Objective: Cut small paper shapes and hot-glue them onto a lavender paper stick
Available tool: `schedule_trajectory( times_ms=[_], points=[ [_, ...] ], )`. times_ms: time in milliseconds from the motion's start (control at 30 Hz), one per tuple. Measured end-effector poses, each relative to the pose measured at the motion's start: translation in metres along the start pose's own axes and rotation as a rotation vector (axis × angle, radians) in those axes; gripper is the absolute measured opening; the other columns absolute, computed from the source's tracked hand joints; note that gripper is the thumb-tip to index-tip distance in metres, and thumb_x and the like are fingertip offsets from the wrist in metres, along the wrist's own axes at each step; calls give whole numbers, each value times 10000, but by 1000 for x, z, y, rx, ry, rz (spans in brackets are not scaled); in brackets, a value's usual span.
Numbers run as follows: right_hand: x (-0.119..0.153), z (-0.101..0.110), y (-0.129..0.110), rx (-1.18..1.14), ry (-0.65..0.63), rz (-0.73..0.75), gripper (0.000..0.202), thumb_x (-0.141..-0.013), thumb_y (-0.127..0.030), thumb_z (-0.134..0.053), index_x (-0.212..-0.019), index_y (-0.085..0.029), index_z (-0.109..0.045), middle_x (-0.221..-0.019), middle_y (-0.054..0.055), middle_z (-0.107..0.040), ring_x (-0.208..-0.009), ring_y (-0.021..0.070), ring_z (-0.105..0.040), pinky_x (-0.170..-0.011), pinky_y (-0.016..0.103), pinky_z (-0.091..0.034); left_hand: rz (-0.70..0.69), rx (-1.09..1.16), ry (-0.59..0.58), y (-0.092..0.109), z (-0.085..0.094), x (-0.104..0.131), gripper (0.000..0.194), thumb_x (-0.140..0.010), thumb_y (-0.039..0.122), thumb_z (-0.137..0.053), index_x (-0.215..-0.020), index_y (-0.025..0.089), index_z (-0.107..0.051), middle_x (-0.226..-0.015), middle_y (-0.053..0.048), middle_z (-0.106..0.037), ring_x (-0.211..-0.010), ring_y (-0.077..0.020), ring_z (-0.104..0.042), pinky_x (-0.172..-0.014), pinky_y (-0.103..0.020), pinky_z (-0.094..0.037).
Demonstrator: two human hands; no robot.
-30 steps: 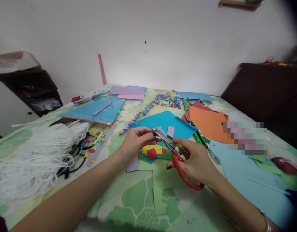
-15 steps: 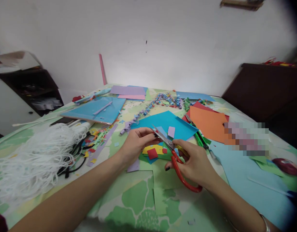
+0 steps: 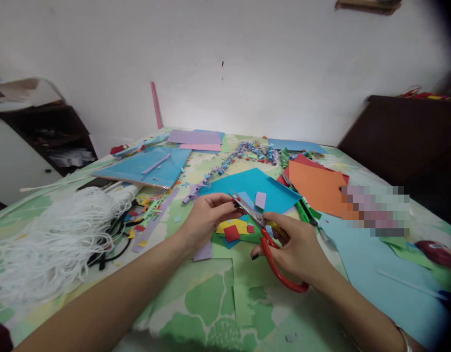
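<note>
My right hand (image 3: 291,239) is wrapped round the handles of a pair of scissors (image 3: 280,273) with red and yellow grips. Its metal blades point up and left, close to the fingertips of my left hand (image 3: 206,217). My left fingers are pinched together by the blades, and a tiny red bit shows there; what they hold is mostly hidden. Below the blades lie a small red paper square (image 3: 231,233) and a yellow paper piece (image 3: 221,226). A lilac paper piece (image 3: 261,200) rests on the blue sheet (image 3: 256,178) just beyond.
White cord (image 3: 53,244) lies heaped at left, beside colourful paper scraps. A packet of blue paper (image 3: 137,164) lies behind it. To the right are a green cutter (image 3: 304,211), an orange sheet (image 3: 316,188) and a pale blue sheet (image 3: 375,264). A curled-paper garland (image 3: 221,168) stretches across the back.
</note>
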State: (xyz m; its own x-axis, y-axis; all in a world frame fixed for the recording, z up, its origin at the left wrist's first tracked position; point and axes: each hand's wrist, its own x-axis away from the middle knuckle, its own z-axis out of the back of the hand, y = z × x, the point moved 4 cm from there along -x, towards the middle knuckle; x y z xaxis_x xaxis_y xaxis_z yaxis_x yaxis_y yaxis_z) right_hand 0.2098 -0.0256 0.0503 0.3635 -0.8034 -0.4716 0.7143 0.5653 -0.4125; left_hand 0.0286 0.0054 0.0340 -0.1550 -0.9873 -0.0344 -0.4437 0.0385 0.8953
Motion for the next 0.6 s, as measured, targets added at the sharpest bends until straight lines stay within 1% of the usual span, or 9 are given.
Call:
schedule_trajectory(
  times_ms=[167, 400, 600],
  points=[
    [-1, 2, -1, 27, 37, 37, 385, -660, -385, -708, -970, -158, -686, -558, -23, -521, -489, 106, -420, -461, 214, -309, -11, -7, 13, 2, 1, 0, 91, -679, 181, -744, -732, 123, -697, -772, -39, -716, -743, -131, -678, -744, -235, -540],
    [-1, 4, -1, 27, 60, 54, 395, -664, -394, -706, -973, -148, -698, -544, -19, -530, -466, 101, -405, -449, 213, -314, -15, -12, 32, 5, 1, -1, 93, -658, 169, -751, -718, 118, -702, -746, -44, -718, -717, -131, -676, -724, -233, -542],
    [-1, 6, -3, 21, 61, 85, 380, -682, -387, -696, -956, -126, -703, -505, -31, -493, -460, 98, -384, -440, 214, -304, -18, -21, 52, 6, 2, -2, 100, -654, 172, -748, -721, 116, -699, -727, -47, -716, -700, -140, -679, -717, -247, -540]
  ],
)
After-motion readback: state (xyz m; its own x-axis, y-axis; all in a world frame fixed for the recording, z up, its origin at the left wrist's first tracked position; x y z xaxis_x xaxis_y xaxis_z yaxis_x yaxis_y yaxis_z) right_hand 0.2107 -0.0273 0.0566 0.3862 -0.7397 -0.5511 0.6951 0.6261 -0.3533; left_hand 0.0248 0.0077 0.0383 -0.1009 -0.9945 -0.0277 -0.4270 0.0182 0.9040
